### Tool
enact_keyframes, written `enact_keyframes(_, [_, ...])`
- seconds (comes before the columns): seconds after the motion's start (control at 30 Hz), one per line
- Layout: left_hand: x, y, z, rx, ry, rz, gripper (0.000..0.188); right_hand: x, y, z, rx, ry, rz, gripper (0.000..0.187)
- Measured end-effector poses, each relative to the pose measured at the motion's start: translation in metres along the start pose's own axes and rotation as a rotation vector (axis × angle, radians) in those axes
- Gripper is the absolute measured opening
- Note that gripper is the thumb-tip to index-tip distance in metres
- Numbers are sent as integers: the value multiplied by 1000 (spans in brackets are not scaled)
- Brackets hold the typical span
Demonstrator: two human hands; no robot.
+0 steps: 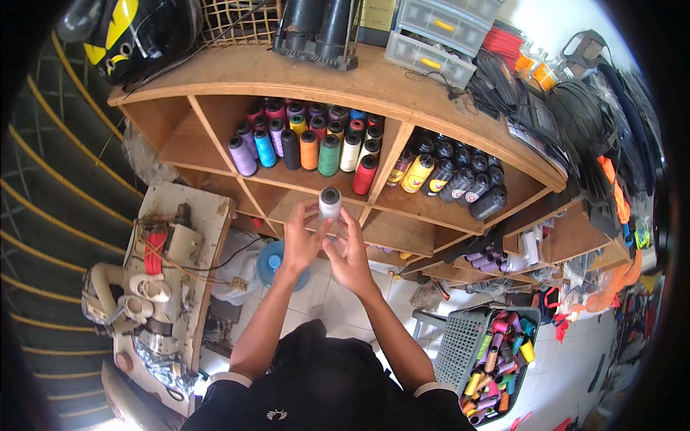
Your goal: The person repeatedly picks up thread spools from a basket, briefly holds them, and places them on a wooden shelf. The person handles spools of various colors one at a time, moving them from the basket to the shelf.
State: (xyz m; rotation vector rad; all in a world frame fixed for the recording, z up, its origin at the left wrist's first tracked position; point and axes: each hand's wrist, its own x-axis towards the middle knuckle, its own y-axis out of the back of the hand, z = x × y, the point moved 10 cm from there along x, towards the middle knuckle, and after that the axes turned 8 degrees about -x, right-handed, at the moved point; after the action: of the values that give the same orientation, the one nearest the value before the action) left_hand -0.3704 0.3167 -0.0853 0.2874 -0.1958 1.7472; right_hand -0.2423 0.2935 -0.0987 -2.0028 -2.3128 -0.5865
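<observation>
A white thread spool with a dark top stands upright between my two hands, in front of the wooden shelf. My left hand has its fingers curled against the spool's left side. The fingers of my right hand close on its right side, and both thumbs lie low near its base. Just beyond, rows of coloured thread spools, among them a green one and a red one, fill a shelf compartment. Mostly dark spools with a yellow one stand in the compartment to the right.
At lower right, a grey-green basket holds many loose spools. A sewing machine sits on a table at left. Behind my left forearm is a blue water jug. A helmet and plastic drawers rest on the shelf top.
</observation>
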Motion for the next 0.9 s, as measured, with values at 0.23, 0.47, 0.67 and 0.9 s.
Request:
enact_keyframes(0.23, [59,-17,-11,-74,-54,-85,31,50,-4,20,-57,-48,221,78])
enact_keyframes(0.47, [78,-24,-28,-175,-109,-58,28,65,-6,12,-136,-46,269,85])
enact_keyframes(0.67, [82,-27,-24,-38,-103,-44,22,64,-9,18,-140,-84,291,85])
enact_keyframes(0.9, [82,-24,-21,-24,-130,9,21,63,-8,11,-218,-54,352,80])
